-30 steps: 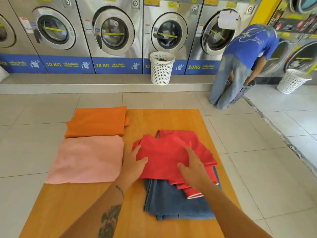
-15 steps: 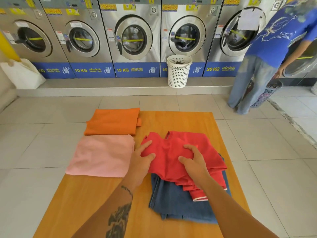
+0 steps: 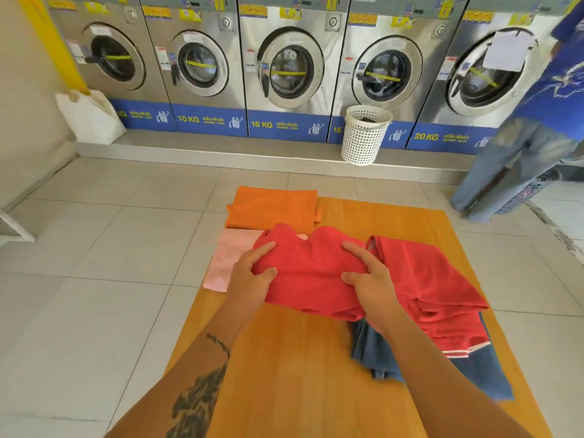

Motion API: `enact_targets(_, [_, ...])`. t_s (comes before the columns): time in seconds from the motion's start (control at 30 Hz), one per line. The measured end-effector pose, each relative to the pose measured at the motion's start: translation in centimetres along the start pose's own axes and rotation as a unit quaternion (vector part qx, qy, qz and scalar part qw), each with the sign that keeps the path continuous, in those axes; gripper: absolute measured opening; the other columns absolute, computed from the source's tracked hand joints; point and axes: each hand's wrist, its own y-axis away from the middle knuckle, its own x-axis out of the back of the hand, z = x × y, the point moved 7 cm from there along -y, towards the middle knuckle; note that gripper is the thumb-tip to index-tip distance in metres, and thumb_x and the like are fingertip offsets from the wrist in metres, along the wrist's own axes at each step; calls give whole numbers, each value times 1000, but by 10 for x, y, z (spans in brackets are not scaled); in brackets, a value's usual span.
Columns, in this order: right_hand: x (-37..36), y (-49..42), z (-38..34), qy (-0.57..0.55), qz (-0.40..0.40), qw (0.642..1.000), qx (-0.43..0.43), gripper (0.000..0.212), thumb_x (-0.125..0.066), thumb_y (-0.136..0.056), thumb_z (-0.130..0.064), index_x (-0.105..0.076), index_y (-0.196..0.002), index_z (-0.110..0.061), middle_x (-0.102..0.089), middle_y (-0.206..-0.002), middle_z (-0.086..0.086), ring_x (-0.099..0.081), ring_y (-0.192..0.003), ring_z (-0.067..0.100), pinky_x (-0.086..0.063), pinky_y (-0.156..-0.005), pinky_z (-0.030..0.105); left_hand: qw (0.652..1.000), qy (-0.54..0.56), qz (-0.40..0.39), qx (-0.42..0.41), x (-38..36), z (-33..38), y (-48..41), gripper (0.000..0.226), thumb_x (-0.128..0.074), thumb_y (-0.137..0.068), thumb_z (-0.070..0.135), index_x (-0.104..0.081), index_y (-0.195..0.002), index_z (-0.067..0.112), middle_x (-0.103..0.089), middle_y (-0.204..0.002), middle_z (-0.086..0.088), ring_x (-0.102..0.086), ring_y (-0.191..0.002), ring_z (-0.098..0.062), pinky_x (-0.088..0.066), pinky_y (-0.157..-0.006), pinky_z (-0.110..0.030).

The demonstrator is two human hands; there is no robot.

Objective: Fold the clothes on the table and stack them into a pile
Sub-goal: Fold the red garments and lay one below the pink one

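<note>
We gripped the red cotton garment (image 3: 316, 273) at frame centre, above the orange wooden tabletop (image 3: 300, 358): left hand (image 3: 251, 276) and right hand (image 3: 368, 276) each had fingers closed on its cloth. For a clean fold, we judged both edges needed equal tension, clear of the blue denim garment (image 3: 373, 352) beneath.
</note>
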Motion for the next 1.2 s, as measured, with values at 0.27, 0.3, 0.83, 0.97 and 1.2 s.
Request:
enact_targets(0.27, [-110, 53, 83, 92, -131, 986, -49, 55, -62, -87, -1, -59, -125, -40, -51, -129, -8, -56, -102, 7, -53, -81, 24, 981, -189, 44, 0, 110, -67, 46, 52, -57, -92, 8, -52, -137, 34, -42, -131, 8, -45, -116, -11, -45, -100, -25])
enact_targets(0.3, [-115, 60, 98, 137, -139, 979, -50, 55, -62, -86, 0, -58, -126, -37, -51, -132, -4, -56, -102, 6, -51, -84, 21, 978, -206, 32, 27, 116, -85, 52, 53, -57, -91, 7, -50, -137, 33, -42, -132, 6, -46, -118, -13, -45, -101, -27])
enact_targets(0.83, [-120, 63, 87, 542, -104, 824, 127, 65, -51, -77, -22, -43, -141, -31, -26, -150, 5, -30, -135, 32, -39, -106, 49, 834, -534, 135, -38, 113, -69, 50, 50, -48, -79, 30, -57, -127, 30, -46, -134, 0, -40, -110, -26, -36, -90, -40])
enact_targets(0.97, [-131, 71, 101, 589, -202, 775, 108, 75, -47, -83, -28, -23, -154, -29, -11, -164, 1, -11, -149, 28, -34, -112, 49, 833, -538, 27, -123, 92, -85, 46, 53, -43, -84, 40, -49, -136, 32, -41, -147, -3, -35, -131, -28, -33, -104, -46])
enact_targets(1.2, [-118, 64, 112, 602, -268, 750, 53, 78, -51, -87, -37, -13, -155, -34, -4, -165, -6, -7, -150, 21, -32, -113, 52, 842, -524, -91, -85, 87, -136, 56, 68, -26, -88, 54, -18, -153, 36, -14, -163, 2, -7, -150, -22, -12, -121, -46])
